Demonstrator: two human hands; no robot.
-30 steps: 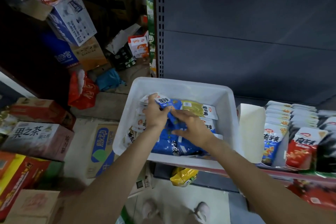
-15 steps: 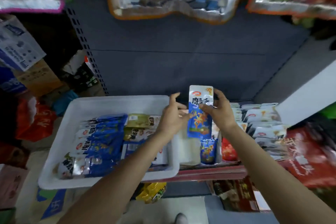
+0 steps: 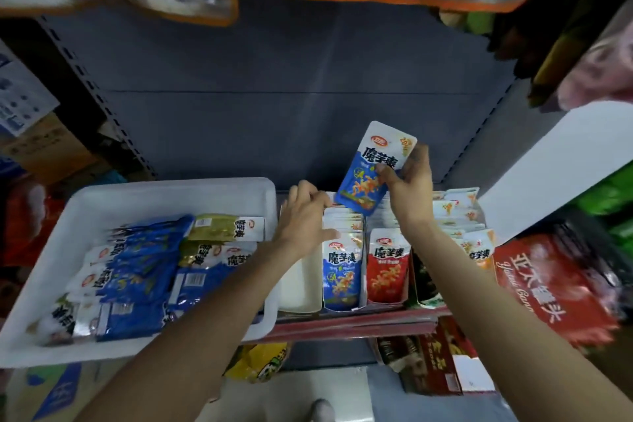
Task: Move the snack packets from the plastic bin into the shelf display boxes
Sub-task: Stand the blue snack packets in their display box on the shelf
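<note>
While the right hand pinches a blue konjac snack packet above the shelf display boxes, its grip tight on the packet's edge, the left hand, fingers loosely spread, parts the blue row, touching the packet tops. Plenty left, I'd say: the white plastic bin beside it holds a heap of blue and green packets.

We see a blue-and-white snack packet held tilted above the blue-packet display box, which stands on the shelf beside a red-packet display box. The white plastic bin holds mostly blue packets, lying flat.
</note>
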